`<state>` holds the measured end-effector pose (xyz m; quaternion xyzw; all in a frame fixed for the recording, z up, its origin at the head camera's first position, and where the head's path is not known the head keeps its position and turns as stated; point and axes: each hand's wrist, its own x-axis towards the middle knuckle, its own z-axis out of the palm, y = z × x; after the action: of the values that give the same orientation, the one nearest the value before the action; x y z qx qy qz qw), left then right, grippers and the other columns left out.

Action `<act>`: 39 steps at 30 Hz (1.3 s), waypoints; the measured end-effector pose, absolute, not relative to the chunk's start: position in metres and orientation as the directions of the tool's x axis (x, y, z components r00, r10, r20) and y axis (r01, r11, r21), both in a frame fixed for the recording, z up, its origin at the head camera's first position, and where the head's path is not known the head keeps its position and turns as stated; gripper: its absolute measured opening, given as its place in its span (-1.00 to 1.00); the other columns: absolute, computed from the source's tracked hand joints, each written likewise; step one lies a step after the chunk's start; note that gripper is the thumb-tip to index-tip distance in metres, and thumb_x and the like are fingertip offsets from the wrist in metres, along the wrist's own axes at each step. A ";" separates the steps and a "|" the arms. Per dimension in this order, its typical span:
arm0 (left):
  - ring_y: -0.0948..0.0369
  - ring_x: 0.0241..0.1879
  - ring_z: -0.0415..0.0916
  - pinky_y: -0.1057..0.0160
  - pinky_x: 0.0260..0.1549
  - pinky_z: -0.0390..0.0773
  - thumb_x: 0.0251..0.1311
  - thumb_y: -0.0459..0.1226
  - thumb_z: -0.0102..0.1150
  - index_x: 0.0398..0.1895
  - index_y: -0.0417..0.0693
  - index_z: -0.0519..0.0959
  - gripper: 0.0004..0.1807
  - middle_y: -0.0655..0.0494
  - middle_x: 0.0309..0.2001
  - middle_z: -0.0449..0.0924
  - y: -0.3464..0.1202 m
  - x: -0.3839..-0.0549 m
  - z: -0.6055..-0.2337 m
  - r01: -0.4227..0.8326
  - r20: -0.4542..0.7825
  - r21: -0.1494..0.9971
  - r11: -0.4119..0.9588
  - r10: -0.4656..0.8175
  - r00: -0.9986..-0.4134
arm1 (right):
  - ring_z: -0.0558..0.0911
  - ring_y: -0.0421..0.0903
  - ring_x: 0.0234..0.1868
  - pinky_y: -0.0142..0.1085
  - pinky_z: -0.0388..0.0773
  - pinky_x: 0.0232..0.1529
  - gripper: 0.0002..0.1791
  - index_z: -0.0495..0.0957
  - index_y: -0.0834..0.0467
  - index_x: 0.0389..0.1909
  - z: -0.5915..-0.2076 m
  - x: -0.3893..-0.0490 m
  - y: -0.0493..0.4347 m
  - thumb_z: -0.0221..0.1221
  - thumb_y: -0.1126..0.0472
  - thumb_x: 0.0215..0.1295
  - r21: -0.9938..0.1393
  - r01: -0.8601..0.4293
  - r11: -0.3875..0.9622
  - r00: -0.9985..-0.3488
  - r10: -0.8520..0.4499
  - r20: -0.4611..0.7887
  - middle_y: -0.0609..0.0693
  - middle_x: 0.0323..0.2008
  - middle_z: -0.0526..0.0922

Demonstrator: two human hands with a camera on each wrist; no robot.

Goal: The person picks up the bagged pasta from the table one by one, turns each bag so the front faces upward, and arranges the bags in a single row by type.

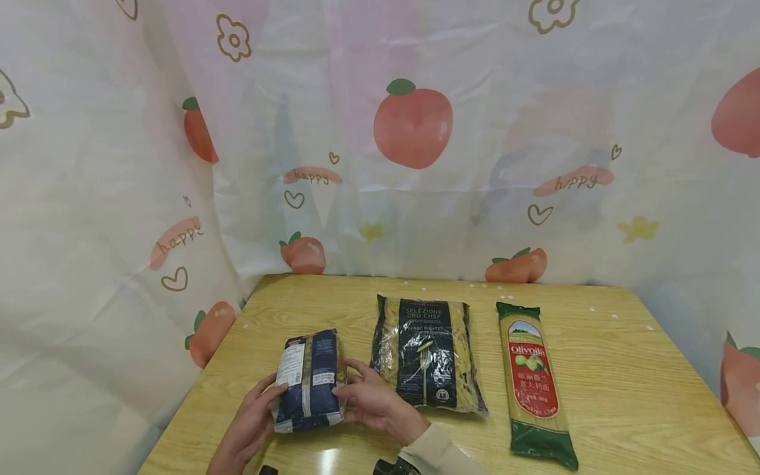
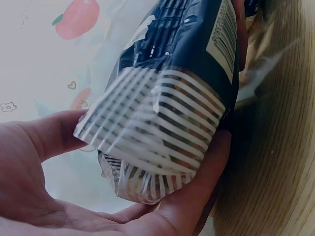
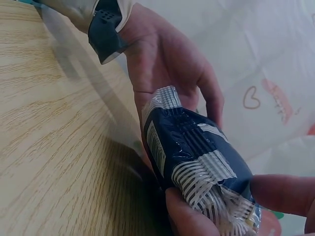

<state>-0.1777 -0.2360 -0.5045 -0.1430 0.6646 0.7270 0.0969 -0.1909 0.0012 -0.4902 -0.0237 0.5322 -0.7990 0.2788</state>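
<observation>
A dark blue pasta bag (image 1: pixel 323 386) with a white label and a striped seam is held between both hands at the front left of the table. On its left side the left hand (image 1: pixel 254 415) grips it, thumb on the upper face. The right hand (image 1: pixel 377 399) grips the opposite side, its thumb also on top. In the left wrist view the bag's striped end (image 2: pixel 152 128) lies between the left thumb and fingers. From the right wrist, the bag (image 3: pixel 189 142) appears tilted close over the wood, with a barcode on its narrow side.
A larger black and clear penne bag (image 1: pixel 424 356) lies just right of the hands. Farther right is a long Olivoila spaghetti pack (image 1: pixel 534 389) with green ends. The wooden table (image 1: pixel 641 389) meets a fruit-printed curtain (image 1: pixel 415 218) at the back and left.
</observation>
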 end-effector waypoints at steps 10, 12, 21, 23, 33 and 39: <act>0.27 0.02 0.57 0.24 -0.07 0.65 0.53 -0.17 0.04 0.59 -0.30 0.01 -0.26 -0.24 0.37 0.36 -0.235 -0.177 -0.505 -0.317 -0.322 0.944 -0.090 -0.057 -0.945 | 0.70 0.01 0.06 -0.03 0.74 -0.02 -0.06 -0.15 0.21 0.64 -0.489 -0.191 0.002 0.10 0.57 0.35 -0.871 0.414 -0.265 -0.841 -0.478 -0.254 0.42 0.58 0.03; 0.29 0.01 0.57 0.25 -0.08 0.65 0.53 -0.16 0.05 0.59 -0.30 0.01 -0.25 -0.22 0.36 0.37 -0.236 -0.178 -0.505 -0.315 -0.319 0.946 -0.083 -0.052 -0.946 | 0.71 0.02 0.04 0.01 0.74 0.01 -0.05 -0.14 0.22 0.64 -0.489 -0.191 0.002 0.10 0.59 0.32 -0.873 0.407 -0.267 -0.847 -0.469 -0.251 0.42 0.58 0.05; 0.04 0.24 0.48 0.03 0.16 0.58 0.53 -0.08 0.05 0.59 -0.38 0.00 -0.19 -0.35 0.46 0.24 -0.236 -0.180 -0.503 -0.317 -0.316 0.948 0.010 -0.041 -0.948 | 0.69 0.02 0.04 -0.09 0.73 -0.02 -0.04 -0.12 0.21 0.65 -0.485 -0.189 0.003 0.10 0.61 0.32 -0.883 0.397 -0.250 -0.857 -0.446 -0.259 0.44 0.56 0.08; -0.12 0.39 0.33 -0.14 0.29 0.49 0.53 -0.03 0.06 0.59 -0.41 0.00 -0.14 -0.41 0.53 0.13 -0.236 -0.180 -0.503 -0.324 -0.322 0.944 0.056 -0.042 -0.946 | 0.67 0.02 0.05 -0.18 0.71 -0.11 -0.05 -0.12 0.22 0.65 -0.485 -0.189 0.003 0.10 0.60 0.33 -0.887 0.394 -0.243 -0.858 -0.442 -0.260 0.46 0.57 0.05; -0.24 0.34 0.33 0.11 -0.02 0.59 0.46 -0.03 0.17 0.58 -0.37 0.08 -0.14 -0.44 0.45 0.18 -0.238 -0.177 -0.503 -0.264 -0.244 0.919 0.293 -0.104 -0.964 | 0.68 -0.08 -0.13 -0.26 0.68 -0.24 -0.02 -0.10 0.23 0.65 -0.482 -0.186 0.004 0.10 0.63 0.26 -0.901 0.358 -0.246 -0.878 -0.417 -0.235 0.53 0.57 -0.07; -0.13 0.27 0.37 0.18 0.03 0.57 0.40 -0.14 0.28 0.51 -0.17 0.31 -0.30 -0.27 0.39 0.30 -0.234 -0.173 -0.498 -0.178 -0.128 0.915 0.362 -0.159 -0.979 | 0.66 -0.13 -0.21 -0.30 0.66 -0.28 0.01 -0.09 0.25 0.65 -0.479 -0.186 0.004 0.13 0.63 0.21 -0.918 0.319 -0.234 -0.897 -0.387 -0.213 0.56 0.56 -0.09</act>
<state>-0.1727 -0.2336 -0.4979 -0.1021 0.8250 0.5557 0.0088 -0.1858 0.0042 -0.4787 -0.0294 0.5766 -0.7849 0.2251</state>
